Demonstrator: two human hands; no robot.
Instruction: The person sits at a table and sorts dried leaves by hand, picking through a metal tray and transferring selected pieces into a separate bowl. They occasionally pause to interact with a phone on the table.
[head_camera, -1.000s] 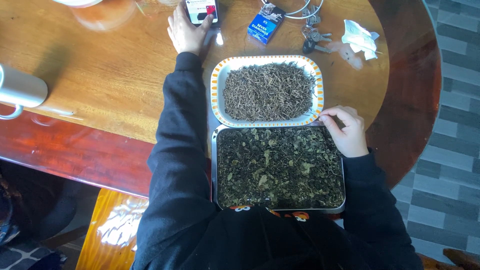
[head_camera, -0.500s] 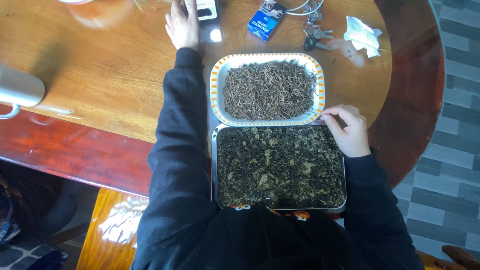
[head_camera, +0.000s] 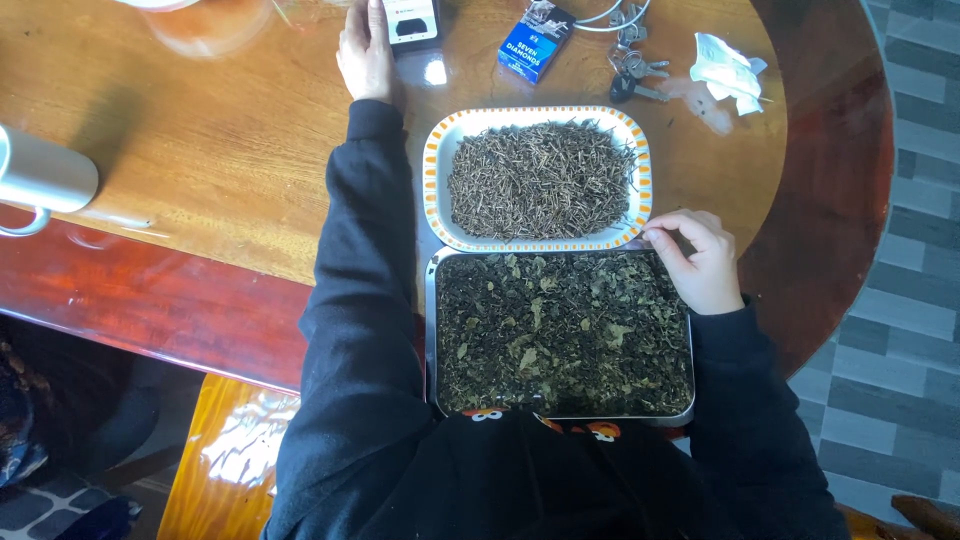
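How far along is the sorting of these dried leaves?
Done: the oval dish holds a full heap of stems. In hand: the right hand pinches at the metal tray's corner, while the left hand rests by a phone. Left: the tray is full of leaves.

The person wears a black long-sleeved top of soft, slightly matte fabric, with loose folds along both arms. Each sleeve ends in a ribbed cuff at the wrist, leaving the left hand (head_camera: 366, 52) and right hand (head_camera: 700, 262) bare, with no gloves. On the chest, a printed design in orange, red and white shows partly.
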